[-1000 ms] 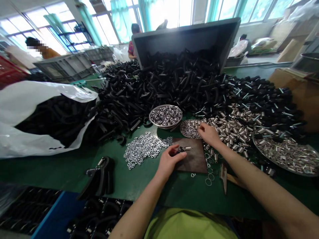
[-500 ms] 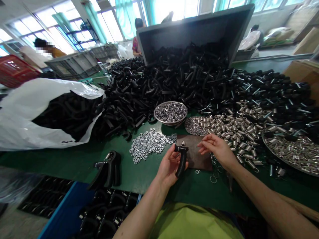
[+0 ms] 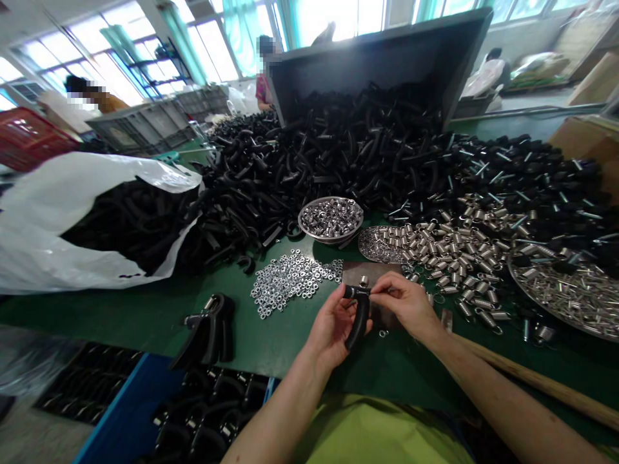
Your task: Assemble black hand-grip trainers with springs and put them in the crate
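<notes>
My left hand (image 3: 326, 328) is wrapped round a black curved handle (image 3: 358, 322), its short crosspiece uppermost. At the right end of that crosspiece, the fingertips of my right hand (image 3: 411, 306) are pinched together. Whatever they hold is too small to make out. A small metal coil (image 3: 363, 281) shows just behind the crosspiece. Under both hands lies a dark square plate (image 3: 355, 269), partly covered by them. Left of it spreads a pile of small metal nuts (image 3: 285, 283).
Springs (image 3: 449, 251) are heaped at the right, beside a tray of metal pins (image 3: 575, 293). A metal bowl (image 3: 333, 241) of small parts stands behind the plate. Black handles (image 3: 319, 154) spill from a grey bin (image 3: 387, 48). A wooden shaft (image 3: 532, 380) lies under my right forearm.
My right hand has moved left, from apart over the plate to the crosspiece's right end, its fingertips now pinched there. My left hand and the handle have shifted slightly right.
</notes>
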Motion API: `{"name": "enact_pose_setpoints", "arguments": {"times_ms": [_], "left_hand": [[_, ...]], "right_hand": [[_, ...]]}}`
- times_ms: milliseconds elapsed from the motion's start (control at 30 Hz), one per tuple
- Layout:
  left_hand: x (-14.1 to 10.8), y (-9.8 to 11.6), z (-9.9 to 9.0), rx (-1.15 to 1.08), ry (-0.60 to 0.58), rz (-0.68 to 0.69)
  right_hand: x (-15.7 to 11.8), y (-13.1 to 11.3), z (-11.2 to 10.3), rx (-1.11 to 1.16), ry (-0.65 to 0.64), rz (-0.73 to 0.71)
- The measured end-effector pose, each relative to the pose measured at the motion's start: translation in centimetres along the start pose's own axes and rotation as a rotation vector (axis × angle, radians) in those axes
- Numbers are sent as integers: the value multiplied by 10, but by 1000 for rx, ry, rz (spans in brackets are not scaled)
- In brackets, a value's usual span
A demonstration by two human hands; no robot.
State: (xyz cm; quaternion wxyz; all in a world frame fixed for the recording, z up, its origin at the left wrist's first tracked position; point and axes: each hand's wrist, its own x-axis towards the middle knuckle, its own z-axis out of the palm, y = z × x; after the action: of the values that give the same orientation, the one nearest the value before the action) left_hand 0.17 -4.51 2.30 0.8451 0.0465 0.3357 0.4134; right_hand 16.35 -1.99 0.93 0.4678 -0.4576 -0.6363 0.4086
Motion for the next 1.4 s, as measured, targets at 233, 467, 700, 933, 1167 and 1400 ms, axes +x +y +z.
{"name": "enact_pose_setpoints", "arguments": {"times_ms": [233, 467, 700, 933, 1167, 1400], "left_hand": [[7, 15, -9, 610, -109, 200], [31, 29, -10, 1612, -66, 575], [24, 6, -20, 2092, 4, 843], [30, 4, -25, 2028, 148, 819], [31, 6, -22, 2059, 136, 820], [31, 4, -22, 2065, 182, 824]], "right_hand": [[9, -2, -20, -376, -254, -180], [22, 28, -30, -1055, -430, -707], [-3, 20, -42, -1142, -431, -615], [-109, 33, -132, -1150, -193, 32], [-143, 30, -148, -908, 40, 351], [-62, -28, -64, -696, 111, -5]]}}
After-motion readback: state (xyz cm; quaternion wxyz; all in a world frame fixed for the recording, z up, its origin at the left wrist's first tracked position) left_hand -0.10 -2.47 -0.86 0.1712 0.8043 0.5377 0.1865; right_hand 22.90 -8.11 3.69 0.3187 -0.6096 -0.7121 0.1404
